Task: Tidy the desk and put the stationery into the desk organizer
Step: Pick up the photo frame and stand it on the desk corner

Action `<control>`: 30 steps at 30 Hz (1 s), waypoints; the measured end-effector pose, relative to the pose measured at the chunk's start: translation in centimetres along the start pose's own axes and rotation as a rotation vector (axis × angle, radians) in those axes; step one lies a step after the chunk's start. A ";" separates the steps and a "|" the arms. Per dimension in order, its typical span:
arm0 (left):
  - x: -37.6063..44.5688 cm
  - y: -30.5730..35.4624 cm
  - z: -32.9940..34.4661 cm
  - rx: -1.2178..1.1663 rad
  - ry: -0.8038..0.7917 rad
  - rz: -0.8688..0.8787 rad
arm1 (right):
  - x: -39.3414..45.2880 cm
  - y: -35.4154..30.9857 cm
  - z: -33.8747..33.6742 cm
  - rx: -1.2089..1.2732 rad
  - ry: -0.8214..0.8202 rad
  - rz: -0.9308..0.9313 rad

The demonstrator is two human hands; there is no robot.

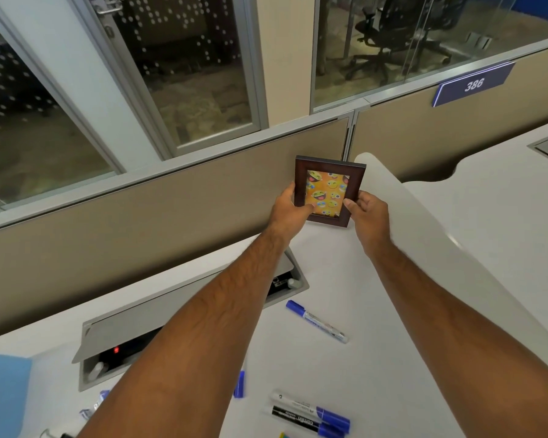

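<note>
A small dark wooden picture frame (329, 172) with an orange emoji print stands upright at the far corner of the white desk (345, 368), against the beige partition. My left hand (290, 210) grips its left edge and my right hand (369, 211) grips its right edge. A blue-capped marker (316, 321) lies alone on the desk nearer me. Two more markers (310, 412) lie side by side at the bottom edge. Another blue marker (239, 384) shows partly beside my left forearm. A light blue box (4, 396) stands at the lower left; whether it is the organizer I cannot tell.
An open grey cable tray (133, 336) with a raised lid is sunk into the desk under my left forearm. The beige partition (171, 222) runs along the desk's back edge. A white divider panel (431, 222) rises on the right. A blue "386" sign (473, 84) is fixed above.
</note>
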State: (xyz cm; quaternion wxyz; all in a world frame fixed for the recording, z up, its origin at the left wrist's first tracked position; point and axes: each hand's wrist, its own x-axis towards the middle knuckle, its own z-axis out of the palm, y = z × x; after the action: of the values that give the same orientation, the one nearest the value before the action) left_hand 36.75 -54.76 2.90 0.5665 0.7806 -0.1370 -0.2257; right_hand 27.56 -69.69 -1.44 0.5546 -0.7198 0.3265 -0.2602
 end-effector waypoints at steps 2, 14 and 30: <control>0.5 -0.2 0.2 0.007 -0.002 -0.019 | 0.2 0.2 0.2 0.005 0.015 0.000; 2.2 -1.2 1.7 0.048 -0.053 -0.072 | 0.7 0.7 1.3 -0.043 0.131 0.007; 1.9 0.1 2.1 0.008 -0.045 -0.145 | -0.9 1.5 4.7 -0.134 0.213 -0.051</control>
State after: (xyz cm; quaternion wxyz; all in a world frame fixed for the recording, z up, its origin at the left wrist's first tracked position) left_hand 37.33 -57.37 2.08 0.5423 0.7854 -0.0937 -0.2832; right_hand 30.21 -66.31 -4.10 0.4607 -0.7316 0.3819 -0.3267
